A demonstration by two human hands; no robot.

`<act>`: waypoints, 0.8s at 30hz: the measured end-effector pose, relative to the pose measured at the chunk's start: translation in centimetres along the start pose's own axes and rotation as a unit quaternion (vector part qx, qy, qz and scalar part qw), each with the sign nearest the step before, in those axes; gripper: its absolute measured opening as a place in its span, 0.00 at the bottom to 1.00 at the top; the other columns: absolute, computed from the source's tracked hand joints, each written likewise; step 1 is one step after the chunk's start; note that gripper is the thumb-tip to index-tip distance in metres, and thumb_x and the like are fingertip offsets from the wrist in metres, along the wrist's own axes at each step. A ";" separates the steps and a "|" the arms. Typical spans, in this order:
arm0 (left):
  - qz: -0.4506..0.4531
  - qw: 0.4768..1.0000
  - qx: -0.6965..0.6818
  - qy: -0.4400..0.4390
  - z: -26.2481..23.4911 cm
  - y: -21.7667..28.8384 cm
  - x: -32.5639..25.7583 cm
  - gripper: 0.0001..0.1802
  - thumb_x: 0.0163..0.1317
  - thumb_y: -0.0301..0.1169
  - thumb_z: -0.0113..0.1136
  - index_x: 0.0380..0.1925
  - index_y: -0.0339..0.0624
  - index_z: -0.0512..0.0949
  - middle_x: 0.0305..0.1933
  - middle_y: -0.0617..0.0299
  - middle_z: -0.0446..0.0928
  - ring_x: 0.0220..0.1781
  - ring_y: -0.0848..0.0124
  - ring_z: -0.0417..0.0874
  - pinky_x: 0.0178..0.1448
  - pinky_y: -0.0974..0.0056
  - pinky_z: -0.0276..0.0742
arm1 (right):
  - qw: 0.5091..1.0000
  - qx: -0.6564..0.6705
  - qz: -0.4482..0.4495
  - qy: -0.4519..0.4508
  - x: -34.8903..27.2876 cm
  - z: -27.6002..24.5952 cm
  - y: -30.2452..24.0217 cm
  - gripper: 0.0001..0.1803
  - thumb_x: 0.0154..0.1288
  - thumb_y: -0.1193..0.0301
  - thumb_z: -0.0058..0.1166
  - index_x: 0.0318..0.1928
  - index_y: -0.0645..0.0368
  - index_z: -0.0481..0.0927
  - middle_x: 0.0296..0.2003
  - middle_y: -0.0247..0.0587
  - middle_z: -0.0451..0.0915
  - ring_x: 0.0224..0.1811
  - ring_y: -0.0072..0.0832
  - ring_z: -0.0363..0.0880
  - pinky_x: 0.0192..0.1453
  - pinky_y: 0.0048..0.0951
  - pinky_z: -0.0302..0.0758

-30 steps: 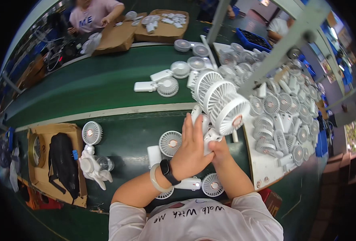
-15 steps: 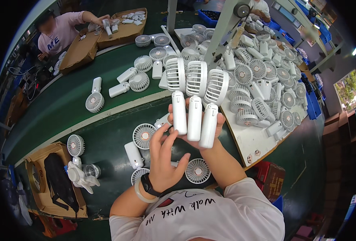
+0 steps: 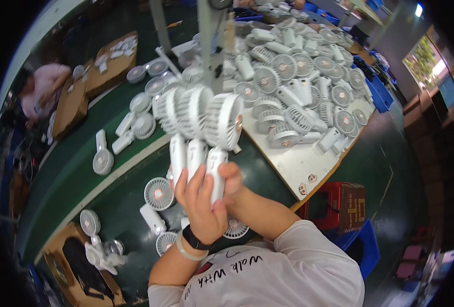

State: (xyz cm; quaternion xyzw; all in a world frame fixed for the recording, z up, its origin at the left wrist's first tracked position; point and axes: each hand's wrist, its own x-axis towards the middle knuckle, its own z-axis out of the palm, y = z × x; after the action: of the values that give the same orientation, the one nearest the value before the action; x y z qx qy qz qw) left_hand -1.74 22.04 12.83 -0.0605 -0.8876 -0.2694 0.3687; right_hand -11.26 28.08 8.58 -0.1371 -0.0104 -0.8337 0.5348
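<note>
Three white handheld fans stand side by side in my hands, their round grille heads up and tilted toward the far side. My left hand, with a dark watch and a pale band on its wrist, lays its fingers across the handles. From the right, my right hand grips the same handles; most of its fingers are hidden behind them. Beneath my hands on the dark green table lie more fans, among them a round fan head and a white handle.
A large heap of white fans covers the white board at the right. Several fans lie on the green belt. At lower left, a cardboard tray holds a black pouch. Across the belt, a person works beside open cardboard boxes.
My view has turned to the right. The left hand, open beside the fans before, has closed over their handles. The fans have turned, their heads now leaning farther away.
</note>
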 end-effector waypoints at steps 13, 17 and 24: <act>-0.185 0.971 -0.107 -0.103 -3.9 -5.3 -1.1 0.29 0.52 0.21 0.54 0.58 0.40 0.68 0.69 0.47 0.54 0.69 0.54 0.58 0.69 0.54 0.54 | 0.867 -0.417 -0.164 0.219 -10.9 7.8 -14.2 0.39 0.36 0.75 0.67 0.55 0.63 0.68 0.42 0.42 0.77 0.42 0.31 0.79 0.45 0.34 0.77; -0.326 0.930 -0.167 0.018 -7.5 -8.8 -0.8 0.25 0.57 0.21 0.52 0.58 0.40 0.68 0.69 0.57 0.56 0.68 0.63 0.61 0.65 0.59 0.60 | 0.744 -0.471 -0.304 0.363 -10.6 7.6 -22.3 0.36 0.43 0.78 0.64 0.55 0.64 0.63 0.41 0.42 0.76 0.38 0.30 0.79 0.43 0.35 0.79; -0.386 0.916 -0.075 0.074 -9.9 -11.9 -2.6 0.26 0.56 0.19 0.51 0.57 0.42 0.68 0.66 0.59 0.58 0.65 0.66 0.63 0.62 0.61 0.63 | 0.538 -0.638 -0.238 0.497 -4.9 5.8 -39.5 0.25 0.44 0.68 0.66 0.44 0.64 0.72 0.30 0.38 0.78 0.25 0.26 0.76 0.29 0.30 0.75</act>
State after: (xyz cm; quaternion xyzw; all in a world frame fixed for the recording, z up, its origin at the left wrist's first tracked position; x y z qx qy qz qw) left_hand 2.61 7.01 11.63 0.2797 -0.7894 -0.4599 0.2950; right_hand -43.44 50.31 18.15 0.0015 0.7594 -0.6506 0.0067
